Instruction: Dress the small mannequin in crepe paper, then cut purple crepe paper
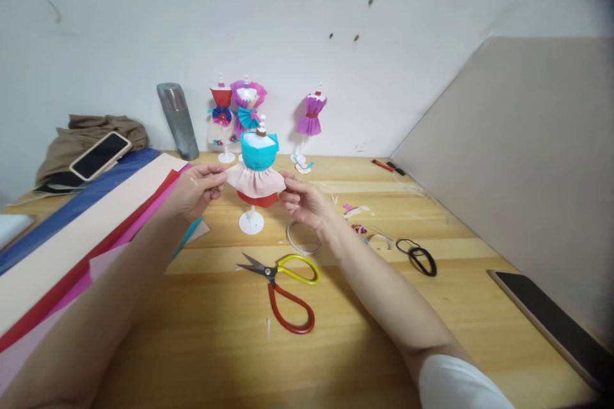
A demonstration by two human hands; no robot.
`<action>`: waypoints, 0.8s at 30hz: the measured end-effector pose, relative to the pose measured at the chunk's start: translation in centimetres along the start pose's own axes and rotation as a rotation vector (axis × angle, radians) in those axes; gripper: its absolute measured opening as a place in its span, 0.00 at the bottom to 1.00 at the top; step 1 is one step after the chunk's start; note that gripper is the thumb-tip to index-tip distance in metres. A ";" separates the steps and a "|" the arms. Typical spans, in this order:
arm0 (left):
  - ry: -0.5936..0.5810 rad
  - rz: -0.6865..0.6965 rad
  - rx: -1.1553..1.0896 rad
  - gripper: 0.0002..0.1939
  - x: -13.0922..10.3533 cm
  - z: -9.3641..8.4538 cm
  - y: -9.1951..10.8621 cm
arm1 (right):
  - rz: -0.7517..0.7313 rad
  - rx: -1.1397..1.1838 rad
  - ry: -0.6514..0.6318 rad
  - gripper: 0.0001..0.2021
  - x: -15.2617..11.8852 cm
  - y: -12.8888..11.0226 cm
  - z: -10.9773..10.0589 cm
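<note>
- A wooden table (364,358) meets a white wall (288,19) behind and a grey panel (537,160) at right.
- On it a small dress form (259,142) stands upright; left hand (204,188) and right hand (304,201) pinch opposite sides of its pale pink skirt (259,183), fingertips closed.
- Scissors (271,273) lie in front, wood stretching rightward to a dark slab (547,323).
- The left forearm covers part of the long sheets (96,223); a white object (13,230) is cut off at left.

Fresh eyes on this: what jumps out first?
The mannequin near the middle, its turquoise top bright above a pale pink ruffle that the left hand and right hand pinch at either side. Then the open yellow-and-red scissors in front. Three more mannequins stand behind, by the wall.
</note>
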State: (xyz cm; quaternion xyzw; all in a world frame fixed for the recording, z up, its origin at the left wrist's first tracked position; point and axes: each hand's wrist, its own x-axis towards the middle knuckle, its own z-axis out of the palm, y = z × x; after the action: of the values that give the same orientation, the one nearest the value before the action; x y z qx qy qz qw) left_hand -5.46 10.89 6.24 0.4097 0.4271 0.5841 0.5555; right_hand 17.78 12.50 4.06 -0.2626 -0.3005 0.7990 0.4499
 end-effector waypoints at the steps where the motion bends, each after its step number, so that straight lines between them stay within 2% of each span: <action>1: 0.004 0.013 0.008 0.11 0.0 0.1 0.0 | -0.009 -0.012 -0.004 0.08 0.0 0.0 0.0; 6: 0.003 0.037 0.042 0.14 0.0 0.2 -0.1 | -0.036 -0.074 0.004 0.08 0.1 0.2 0.0; 10: 0.012 0.066 0.114 0.16 0.4 -0.3 -0.6 | -0.079 -0.173 0.042 0.09 0.1 0.6 -0.1; 13: 0.036 0.158 0.254 0.16 0.4 -1.0 -0.4 | -0.160 -0.266 0.106 0.11 0.1 0.6 -0.5; 15: 0.025 0.256 0.342 0.16 0.2 -1.2 0.2 | -0.279 -0.360 0.174 0.11 -0.1 0.3 -0.5; 18: -0.111 0.377 0.434 0.21 -0.2 -0.8 1.4 | -0.558 -0.659 0.225 0.12 -0.6 -0.3 0.0; 20: -0.228 0.417 0.500 0.26 -0.3 -0.2 2.0 | -0.692 -0.871 0.171 0.16 -1.0 -0.7 0.7; 24: -0.375 0.446 0.670 0.32 -0.3 1.5 2.5 | -0.764 -1.137 0.017 0.21 -1.0 -0.7 2.0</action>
State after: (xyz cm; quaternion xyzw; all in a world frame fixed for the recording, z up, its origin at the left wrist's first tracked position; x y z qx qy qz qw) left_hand -4.74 10.58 9.09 0.7481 0.3860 0.4345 0.3203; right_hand 17.24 11.43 6.13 -0.3400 -0.7412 0.3003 0.4947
